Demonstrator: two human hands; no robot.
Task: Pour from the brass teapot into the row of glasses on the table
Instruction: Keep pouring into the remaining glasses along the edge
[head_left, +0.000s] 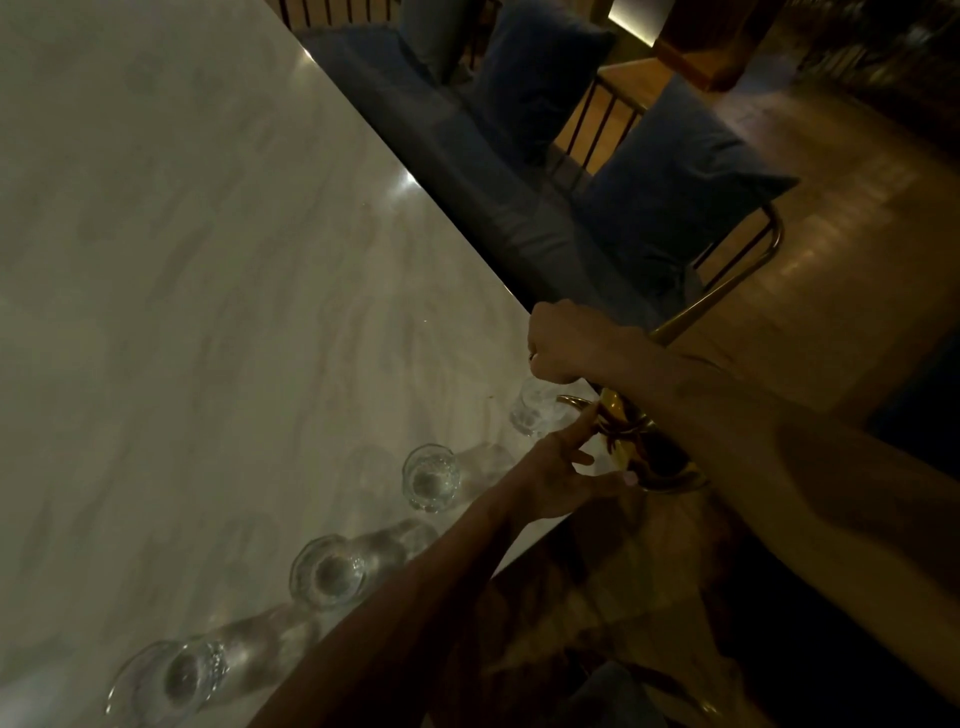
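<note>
A row of several clear glasses stands along the near edge of the pale marble table (208, 260): one at the lower left (166, 680), one further along (327, 571), a third (431, 477), and the last (535, 410) by the table's corner. The brass teapot (639, 447) hangs tilted beside that last glass, its spout (571, 401) over the rim. My right hand (566, 343) grips the teapot from above; the handle is hidden under it. My left hand (566, 478) has straight fingers touching the teapot's body and spout base.
A bench with dark blue cushions (670, 171) and a brass-coloured metal frame (727, 291) runs along the table's far edge. Wooden floor (857, 234) lies beyond it. A patterned floor shows below the table corner.
</note>
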